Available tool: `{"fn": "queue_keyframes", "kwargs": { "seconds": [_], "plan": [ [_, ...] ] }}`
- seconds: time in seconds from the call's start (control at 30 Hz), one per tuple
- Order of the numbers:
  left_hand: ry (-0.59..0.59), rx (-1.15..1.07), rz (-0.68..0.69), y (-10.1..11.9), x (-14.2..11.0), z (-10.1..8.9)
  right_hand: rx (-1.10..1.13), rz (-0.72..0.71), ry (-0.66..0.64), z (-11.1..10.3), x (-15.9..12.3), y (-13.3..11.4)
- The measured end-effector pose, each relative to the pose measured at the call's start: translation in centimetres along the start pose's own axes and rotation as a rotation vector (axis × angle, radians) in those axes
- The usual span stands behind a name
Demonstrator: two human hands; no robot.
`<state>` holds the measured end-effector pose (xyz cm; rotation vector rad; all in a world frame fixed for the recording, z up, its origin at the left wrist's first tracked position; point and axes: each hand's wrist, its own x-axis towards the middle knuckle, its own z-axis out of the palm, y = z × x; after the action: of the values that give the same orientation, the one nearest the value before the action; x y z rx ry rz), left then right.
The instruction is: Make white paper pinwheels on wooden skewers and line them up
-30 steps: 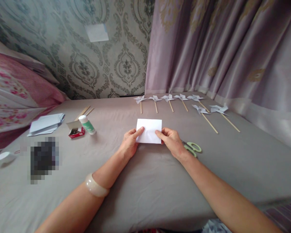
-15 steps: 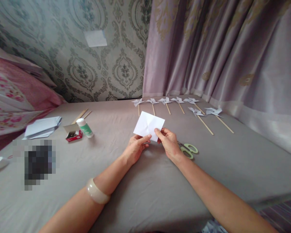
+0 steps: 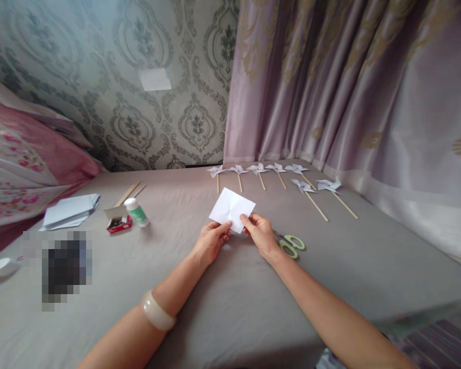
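Observation:
A square white sheet of paper (image 3: 231,206), marked by crease lines that cross near its middle, is held over the table between both hands. My left hand (image 3: 212,240) pinches its near left edge, thumb on top and fingers beneath. On the near right side, my right hand (image 3: 261,233) grips the same sheet, its thumb lying on the face. Green-handled scissors (image 3: 292,246) rest on the cloth just right of my right hand, their blades partly hidden by it.
Several paper pinwheels on sticks (image 3: 258,170) lie at the back right. To the left are a glue bottle (image 3: 138,212), a small red box (image 3: 119,224), wooden sticks (image 3: 128,193), a paper stack (image 3: 69,211) and a white tape roll (image 3: 0,268). A blurred patch hides something dark.
The view has tilted up slightly, so everything sits lower in the picture. Both hands keep their hold on the sheet, with little other movement.

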<state>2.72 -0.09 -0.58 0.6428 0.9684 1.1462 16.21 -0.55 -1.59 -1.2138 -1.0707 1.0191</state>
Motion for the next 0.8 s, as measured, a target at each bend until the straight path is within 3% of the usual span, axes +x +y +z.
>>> {"fn": "queue_keyframes", "kwargs": {
  "seconds": [0.17, 0.3, 0.4, 0.5, 0.63, 0.8],
  "plan": [
    [0.170, 0.017, -0.006, 0.7, 0.5, 0.7, -0.153, -0.034, -0.067, -0.9, 0.7, 0.5],
    [0.275, -0.073, 0.062, 1.5, 1.3, 1.0, -0.429, -0.110, -0.064, -3.5, 1.2, -1.0],
    [0.303, -0.127, 0.086, 2.2, 1.9, 1.2, -0.806, -0.154, -0.089, -6.6, 0.7, -2.8],
    [0.308, -0.170, 0.094, 2.5, 2.5, 1.3, -1.124, -0.087, -0.152, -9.7, -0.7, -4.1],
    [0.279, -0.206, 0.100, 2.5, 3.3, 1.2, -1.261, -0.016, -0.247, -12.2, -2.4, -4.3],
    [0.266, -0.167, 0.114, 2.5, 3.8, 1.1, -1.382, 0.065, -0.273, -12.7, -2.8, -4.1]
  ]
}}
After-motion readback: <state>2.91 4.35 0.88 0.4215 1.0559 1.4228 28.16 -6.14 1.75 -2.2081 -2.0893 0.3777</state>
